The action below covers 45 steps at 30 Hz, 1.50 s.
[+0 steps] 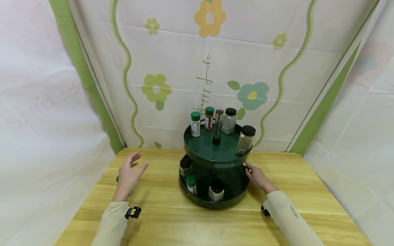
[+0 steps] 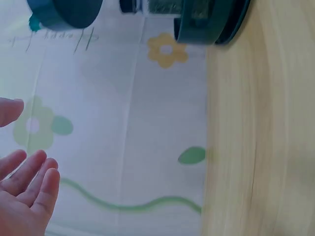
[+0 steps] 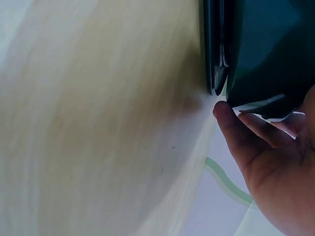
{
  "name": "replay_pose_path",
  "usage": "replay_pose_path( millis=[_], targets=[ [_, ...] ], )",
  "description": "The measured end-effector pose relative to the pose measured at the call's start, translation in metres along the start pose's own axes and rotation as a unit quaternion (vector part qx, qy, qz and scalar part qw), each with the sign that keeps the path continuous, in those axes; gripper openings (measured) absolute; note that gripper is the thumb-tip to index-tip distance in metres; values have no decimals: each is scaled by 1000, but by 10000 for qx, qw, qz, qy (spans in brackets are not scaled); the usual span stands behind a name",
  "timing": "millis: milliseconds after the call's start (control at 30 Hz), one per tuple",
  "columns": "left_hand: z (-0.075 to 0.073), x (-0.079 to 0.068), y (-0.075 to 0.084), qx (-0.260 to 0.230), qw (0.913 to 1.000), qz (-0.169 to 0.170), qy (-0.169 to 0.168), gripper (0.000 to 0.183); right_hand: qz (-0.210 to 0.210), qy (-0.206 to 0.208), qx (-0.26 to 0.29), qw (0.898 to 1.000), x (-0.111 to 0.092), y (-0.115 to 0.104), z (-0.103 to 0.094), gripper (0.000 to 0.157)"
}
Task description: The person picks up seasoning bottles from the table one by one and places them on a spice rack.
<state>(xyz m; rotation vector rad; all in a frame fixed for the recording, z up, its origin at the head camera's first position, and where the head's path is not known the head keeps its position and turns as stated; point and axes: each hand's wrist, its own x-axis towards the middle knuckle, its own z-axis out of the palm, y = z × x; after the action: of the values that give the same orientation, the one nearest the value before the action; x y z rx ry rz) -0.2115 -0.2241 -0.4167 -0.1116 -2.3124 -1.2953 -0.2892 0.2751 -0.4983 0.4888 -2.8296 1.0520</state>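
Observation:
A dark green two-tier spice turntable (image 1: 201, 155) stands on the wooden table. My right hand (image 1: 258, 177) is at the right side of its lower tier (image 1: 212, 205); in the right wrist view the fingers (image 3: 241, 140) curl round the edge of the green wall (image 3: 275, 54). On the upper tier are green-capped shakers (image 1: 195, 125), a slim clear grinder (image 1: 218, 126) and black-lidded jars (image 1: 245, 140). Below sit a green-capped shaker (image 1: 191, 185) and black-lidded jars (image 1: 216, 192). My left hand (image 1: 128, 176) hovers left of the turntable, fingers spread and holding nothing.
A small green cap (image 1: 117, 178) peeks out from behind my left hand, mostly hidden. The table (image 1: 163, 222) meets a white flower-printed curtain (image 1: 178, 68) along its back edge. More white cloth (image 1: 46, 136) hangs at both sides.

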Motion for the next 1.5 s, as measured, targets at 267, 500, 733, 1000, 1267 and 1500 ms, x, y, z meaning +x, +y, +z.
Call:
replay_pose_path(
  millis=[267, 500, 733, 1000, 1267, 1500],
  targets=[
    [-18, -2, -9, 105, 9968, -195, 765, 48, -57, -5, -3, 10000, -2, 1, -2, 49],
    [-29, -4, -23, 351, 9956, -389, 781, 50, -29, -30, 56, 10000, -3, 2, -1, 49],
    [-39, -12, -33, 700, 9923, -1021, -82, 69, -62, -49, 64, 9999, -6, 3, -2, 49],
    [-42, -20, -46, 703, 9836, -1567, -552, 80, -122, 215, -353, 9991, -6, -4, -2, 46],
    [-44, -27, -53, 851, 9793, -1708, -674, 71, 97, 143, -566, 9982, -10, -18, -2, 50],
    [-43, -30, -60, 1086, 9790, -1599, -643, 63, 545, -334, -788, 9948, -25, -39, 2, 61]
  ],
)
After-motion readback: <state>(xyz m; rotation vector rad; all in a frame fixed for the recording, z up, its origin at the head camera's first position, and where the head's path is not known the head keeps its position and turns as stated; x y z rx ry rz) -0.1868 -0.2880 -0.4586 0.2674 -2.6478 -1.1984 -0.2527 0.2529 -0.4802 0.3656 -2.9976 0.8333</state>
